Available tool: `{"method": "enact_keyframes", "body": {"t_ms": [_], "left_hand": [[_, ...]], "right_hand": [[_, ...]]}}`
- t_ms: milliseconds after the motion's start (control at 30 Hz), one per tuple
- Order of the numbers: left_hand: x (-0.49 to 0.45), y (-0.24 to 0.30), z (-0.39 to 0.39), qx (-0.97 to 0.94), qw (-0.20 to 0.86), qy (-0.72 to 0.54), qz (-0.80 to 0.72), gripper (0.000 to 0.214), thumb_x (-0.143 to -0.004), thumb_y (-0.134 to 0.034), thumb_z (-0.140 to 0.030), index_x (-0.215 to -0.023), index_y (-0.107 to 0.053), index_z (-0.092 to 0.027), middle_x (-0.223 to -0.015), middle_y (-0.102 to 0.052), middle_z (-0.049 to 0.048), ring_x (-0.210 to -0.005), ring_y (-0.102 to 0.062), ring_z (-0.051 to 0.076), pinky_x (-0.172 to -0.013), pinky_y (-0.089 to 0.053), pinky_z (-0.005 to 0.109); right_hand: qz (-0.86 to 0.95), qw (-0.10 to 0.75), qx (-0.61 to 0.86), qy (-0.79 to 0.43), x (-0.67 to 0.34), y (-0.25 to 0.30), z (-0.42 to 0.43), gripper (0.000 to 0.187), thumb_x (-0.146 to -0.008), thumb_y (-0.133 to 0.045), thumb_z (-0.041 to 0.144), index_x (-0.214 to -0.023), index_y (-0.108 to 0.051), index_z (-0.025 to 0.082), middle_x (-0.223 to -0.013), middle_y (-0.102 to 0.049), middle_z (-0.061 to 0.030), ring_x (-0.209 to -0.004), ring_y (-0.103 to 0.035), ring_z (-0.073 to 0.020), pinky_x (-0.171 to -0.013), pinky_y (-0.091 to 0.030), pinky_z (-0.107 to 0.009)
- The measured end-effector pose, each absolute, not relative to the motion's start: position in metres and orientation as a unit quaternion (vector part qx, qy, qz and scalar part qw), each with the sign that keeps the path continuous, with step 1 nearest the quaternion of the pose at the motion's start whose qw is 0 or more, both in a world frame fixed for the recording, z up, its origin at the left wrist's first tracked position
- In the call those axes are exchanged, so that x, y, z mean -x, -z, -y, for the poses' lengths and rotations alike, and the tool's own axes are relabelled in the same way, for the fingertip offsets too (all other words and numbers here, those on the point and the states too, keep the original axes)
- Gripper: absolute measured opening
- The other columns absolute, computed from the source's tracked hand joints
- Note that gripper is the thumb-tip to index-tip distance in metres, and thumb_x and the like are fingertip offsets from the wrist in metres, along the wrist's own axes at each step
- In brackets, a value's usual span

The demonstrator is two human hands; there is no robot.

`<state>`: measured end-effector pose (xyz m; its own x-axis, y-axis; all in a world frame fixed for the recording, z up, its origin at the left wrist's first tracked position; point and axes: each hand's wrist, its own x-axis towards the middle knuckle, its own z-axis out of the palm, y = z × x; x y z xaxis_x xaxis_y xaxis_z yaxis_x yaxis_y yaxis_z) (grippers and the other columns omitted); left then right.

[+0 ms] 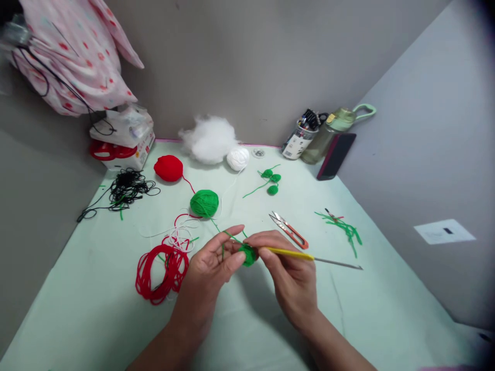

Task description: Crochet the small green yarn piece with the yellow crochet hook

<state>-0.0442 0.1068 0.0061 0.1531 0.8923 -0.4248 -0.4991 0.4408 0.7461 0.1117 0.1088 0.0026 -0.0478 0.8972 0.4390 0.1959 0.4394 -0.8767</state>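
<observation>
Between thumb and fingers, my left hand (216,257) pinches a small round green crochet piece (248,254). A strand of green yarn runs over the left index finger, back to the green yarn ball (204,203). My right hand (292,273) is closed around a crochet hook (292,253) with a yellow handle; its metal shaft points out to the right. The hook's working end meets the green piece, but its tip is hidden by the fingers and yarn. Orange-handled thread snips (289,230) lie just beyond my right hand.
Red cord (162,275) lies coiled left of my hands, with black cord (129,190) farther back. Behind are a red yarn ball (168,168), white stuffing (211,140) and a white yarn ball (237,158). Small green crocheted pieces (273,189), yarn scraps (344,226) and a phone (336,156) stand right.
</observation>
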Motion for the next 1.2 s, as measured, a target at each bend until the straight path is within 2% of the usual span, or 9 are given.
{"method": "enact_keyframes", "body": {"t_ms": [67, 167, 267, 367, 500, 633, 833, 1033, 1200], "left_hand": [[0.043, -0.005, -0.107, -0.206, 0.725, -0.484, -0.444, 0.043, -0.078, -0.092, -0.029, -0.119, -0.083, -0.025, -0.082, -0.068, -0.0021, -0.066, -0.047, 0.008, -0.059, -0.034, 0.021], [0.044, -0.007, -0.109, -0.146, 0.766, -0.470, -0.413, 0.048, -0.076, -0.093, -0.030, -0.121, -0.083, -0.021, -0.072, -0.060, -0.0046, -0.059, -0.035, 0.007, -0.062, -0.036, 0.021], [0.049, -0.009, -0.112, -0.111, 0.791, -0.459, -0.388, 0.044, -0.074, -0.094, -0.029, -0.115, -0.085, -0.015, -0.062, -0.049, -0.0075, -0.057, -0.033, 0.007, -0.076, -0.045, 0.023], [0.051, -0.008, -0.113, -0.140, 0.766, -0.483, -0.400, 0.038, -0.077, -0.090, -0.025, -0.115, -0.085, -0.019, -0.071, -0.059, -0.0041, -0.069, -0.051, 0.010, -0.089, -0.046, 0.028], [0.048, -0.005, -0.110, -0.214, 0.747, -0.467, -0.423, 0.034, -0.082, -0.085, -0.027, -0.116, -0.083, -0.025, -0.091, -0.073, 0.0025, -0.093, -0.065, 0.020, -0.092, -0.045, 0.033], [0.048, -0.002, -0.109, -0.242, 0.735, -0.453, -0.443, 0.036, -0.083, -0.084, -0.031, -0.118, -0.083, -0.026, -0.092, -0.073, 0.0037, -0.092, -0.062, 0.022, -0.092, -0.044, 0.035], [0.051, -0.003, -0.109, -0.257, 0.726, -0.445, -0.457, 0.032, -0.083, -0.084, -0.033, -0.114, -0.085, -0.028, -0.088, -0.065, 0.0008, -0.077, -0.051, 0.015, -0.077, -0.041, 0.029], [0.050, -0.007, -0.110, -0.261, 0.693, -0.470, -0.481, 0.030, -0.078, -0.087, -0.029, -0.108, -0.087, -0.029, -0.081, -0.063, -0.0015, -0.068, -0.046, 0.011, -0.064, -0.039, 0.023], [0.046, -0.001, -0.107, -0.285, 0.641, -0.497, -0.511, 0.032, -0.076, -0.089, -0.025, -0.108, -0.087, -0.027, -0.084, -0.065, -0.0011, -0.077, -0.056, 0.013, -0.076, -0.047, 0.024]], "right_hand": [[0.710, 0.514, 0.419, -0.237, -0.113, 0.000, -0.105, 0.034, -0.100, -0.064, 0.010, -0.122, -0.079, 0.031, -0.107, -0.082, -0.0074, -0.095, -0.076, -0.0225, -0.078, -0.063, -0.035], [0.752, 0.489, 0.406, -0.175, -0.117, 0.000, -0.103, 0.038, -0.098, -0.064, 0.009, -0.127, -0.078, 0.031, -0.111, -0.081, -0.0096, -0.098, -0.075, -0.0245, -0.080, -0.063, -0.038], [0.654, 0.551, 0.433, -0.284, -0.122, -0.003, -0.107, 0.028, -0.102, -0.061, 0.013, -0.113, -0.081, 0.029, -0.093, -0.079, -0.0056, -0.083, -0.072, -0.0203, -0.073, -0.060, -0.035], [0.556, 0.581, 0.422, -0.418, -0.122, -0.004, -0.112, 0.019, -0.104, -0.064, 0.025, -0.102, -0.082, 0.028, -0.085, -0.074, -0.0031, -0.073, -0.066, -0.0171, -0.068, -0.056, -0.032], [0.538, 0.548, 0.423, -0.480, -0.117, 0.000, -0.114, 0.016, -0.102, -0.070, 0.033, -0.100, -0.085, 0.026, -0.092, -0.078, -0.0056, -0.081, -0.068, -0.0186, -0.073, -0.056, -0.032], [0.489, 0.553, 0.430, -0.519, -0.116, 0.002, -0.114, 0.017, -0.100, -0.072, 0.038, -0.099, -0.085, 0.026, -0.087, -0.078, -0.0036, -0.076, -0.068, -0.0155, -0.073, -0.057, -0.029], [0.442, 0.572, 0.410, -0.557, -0.118, -0.002, -0.118, 0.024, -0.100, -0.071, 0.041, -0.092, -0.081, 0.021, -0.087, -0.081, -0.0065, -0.071, -0.070, -0.0162, -0.069, -0.059, -0.030], [0.569, 0.557, 0.424, -0.431, -0.121, -0.008, -0.109, 0.022, -0.107, -0.059, 0.030, -0.100, -0.078, 0.023, -0.092, -0.080, -0.0059, -0.074, -0.073, -0.0172, -0.071, -0.062, -0.032], [0.735, 0.494, 0.390, -0.251, -0.120, -0.007, -0.103, 0.029, -0.105, -0.050, 0.010, -0.118, -0.071, 0.024, -0.102, -0.081, -0.0086, -0.092, -0.076, -0.0219, -0.079, -0.063, -0.037]]}}
